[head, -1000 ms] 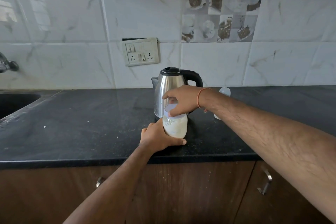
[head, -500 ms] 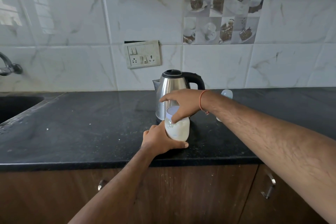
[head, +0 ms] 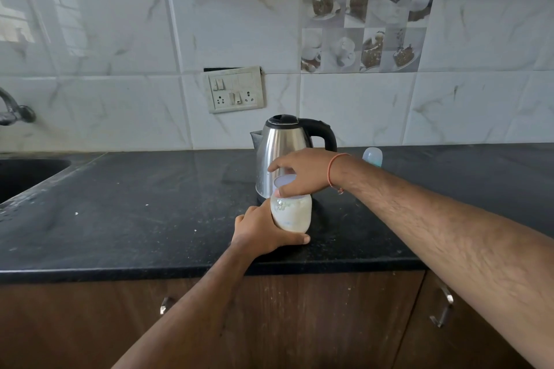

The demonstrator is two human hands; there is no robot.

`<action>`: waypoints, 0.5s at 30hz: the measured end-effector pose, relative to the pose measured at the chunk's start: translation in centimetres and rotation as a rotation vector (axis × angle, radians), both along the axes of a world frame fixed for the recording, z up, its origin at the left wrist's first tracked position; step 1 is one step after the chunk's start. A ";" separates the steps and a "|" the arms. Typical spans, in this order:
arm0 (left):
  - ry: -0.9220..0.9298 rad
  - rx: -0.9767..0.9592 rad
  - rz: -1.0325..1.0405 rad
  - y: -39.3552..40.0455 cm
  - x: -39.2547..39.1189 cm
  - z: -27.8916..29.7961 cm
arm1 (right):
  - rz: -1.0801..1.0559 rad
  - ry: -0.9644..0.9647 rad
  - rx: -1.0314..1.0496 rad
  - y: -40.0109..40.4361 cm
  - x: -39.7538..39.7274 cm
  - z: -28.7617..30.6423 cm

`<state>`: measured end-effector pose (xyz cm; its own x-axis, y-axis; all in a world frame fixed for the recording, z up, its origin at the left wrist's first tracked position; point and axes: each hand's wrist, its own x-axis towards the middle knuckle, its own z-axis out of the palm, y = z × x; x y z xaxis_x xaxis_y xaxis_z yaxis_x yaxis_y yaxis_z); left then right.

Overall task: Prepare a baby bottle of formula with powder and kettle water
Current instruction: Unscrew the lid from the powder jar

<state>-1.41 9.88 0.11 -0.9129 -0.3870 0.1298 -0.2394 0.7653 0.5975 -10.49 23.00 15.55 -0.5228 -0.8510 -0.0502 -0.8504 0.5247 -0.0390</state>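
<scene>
The baby bottle (head: 291, 214) of milky formula stands on the worktop (head: 135, 219) before the kettle (head: 280, 156). The left hand (head: 260, 232) grips its base; the right hand (head: 302, 172) curls round its cap (head: 284, 182), probably screwing. Keep the bottle upright, turn squarely.

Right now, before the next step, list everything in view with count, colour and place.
bottle: one, clear with milky white liquid, on the counter in front of the kettle
kettle: one, steel with black handle, behind the bottle
cap: one, pale blue, right of the kettle
counter: one, black
switchboard: one, white, on the wall
tap: one, dark, far left
left hand: grips the bottle low
right hand: holds the bottle's top
</scene>
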 end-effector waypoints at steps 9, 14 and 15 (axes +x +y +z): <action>0.000 -0.005 0.004 0.1 0.1 0.2 | 0.001 0.015 0.001 0.2 0.2 0.2; 0.001 -0.011 0.005 0.2 0.3 0.3 | 0.030 -0.039 0.010 0.5 0.4 0.7; 0.003 -0.011 0.005 0.2 0.4 0.3 | 0.013 -0.009 0.007 0.4 0.4 0.5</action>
